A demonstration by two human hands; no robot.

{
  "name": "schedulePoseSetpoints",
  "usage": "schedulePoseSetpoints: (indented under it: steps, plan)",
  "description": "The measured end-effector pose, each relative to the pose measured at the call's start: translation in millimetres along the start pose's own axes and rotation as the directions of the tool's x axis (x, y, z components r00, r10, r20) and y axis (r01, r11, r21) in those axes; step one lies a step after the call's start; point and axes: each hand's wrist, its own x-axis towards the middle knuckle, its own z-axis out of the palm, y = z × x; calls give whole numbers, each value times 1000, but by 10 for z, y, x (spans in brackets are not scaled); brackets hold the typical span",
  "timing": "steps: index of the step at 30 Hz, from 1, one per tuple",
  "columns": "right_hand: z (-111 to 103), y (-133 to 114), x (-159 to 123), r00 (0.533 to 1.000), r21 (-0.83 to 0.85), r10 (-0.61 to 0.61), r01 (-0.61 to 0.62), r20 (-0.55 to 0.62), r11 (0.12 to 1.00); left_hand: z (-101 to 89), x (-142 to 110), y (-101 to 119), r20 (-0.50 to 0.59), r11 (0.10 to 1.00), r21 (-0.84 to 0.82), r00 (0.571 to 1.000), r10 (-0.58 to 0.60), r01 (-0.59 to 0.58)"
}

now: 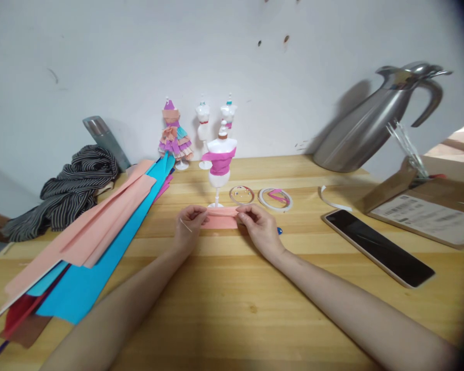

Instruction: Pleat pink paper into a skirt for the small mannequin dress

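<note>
A strip of pink crepe paper [221, 221] lies across the table between my hands, with a fold along its upper edge. My left hand [189, 224] pinches its left end, and a thin pale strip or stick shows against that hand. At the right end, my right hand [258, 226] grips the paper between thumb and finger. Just behind the paper stands a small white mannequin [218, 178] with a magenta paper wrap [221, 161] round its chest. A blue bead-like object [280, 231] sits beside my right hand.
Stacked crepe paper sheets [100, 226] lie left, near a striped cloth [73, 180]. A dressed mannequin [175, 136] stands behind. Tape rolls [292, 201], a phone [379, 247], a cardboard box [433, 201] and a steel jug [367, 123] occupy the right.
</note>
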Motion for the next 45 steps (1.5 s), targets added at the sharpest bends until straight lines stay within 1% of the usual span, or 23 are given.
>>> schedulePoseSetpoints:
  steps: [3,7,13,19,23,27,31,36,43,45]
  plan:
    - [-3,1,-3,1000,11,31,-31,-2,999,-2,-2,-7,-2,1000,13,1000,5,-5]
    - [-7,5,5,1000,-3,18,-19,-9,1000,-10,4,-22,9,1000,22,1000,11,-11]
    - [10,13,15,999,27,27,-27,-23,999,-2,2,-8,6,1000,5,1000,4,-4]
    - [15,27,4,1000,66,18,-17,-9,998,2,-3,17,-1,1000,3,1000,2,-2]
    - [14,36,3,1000,64,8,-7,-16,998,-4,0,9,1,1000,13,1000,2,-2]
    - [6,34,8,1000,44,2,-2,6,999,-2,4,-11,-4,1000,8,1000,1,-1]
    - [-4,19,9,1000,13,13,-14,12,1000,1,-2,-23,-4,1000,5,1000,24,-24]
    - [-1,10,5,999,39,45,-45,0,998,-1,-17,-15,1,999,3,999,50,-50]
    - [-3,-50,4,999,25,8,-7,-37,1000,-3,-8,-48,-15,994,-38,995,99,-99]
    - [-2,-58,2,999,32,13,-12,-49,999,-3,-5,-60,-20,993,-45,994,104,-105]
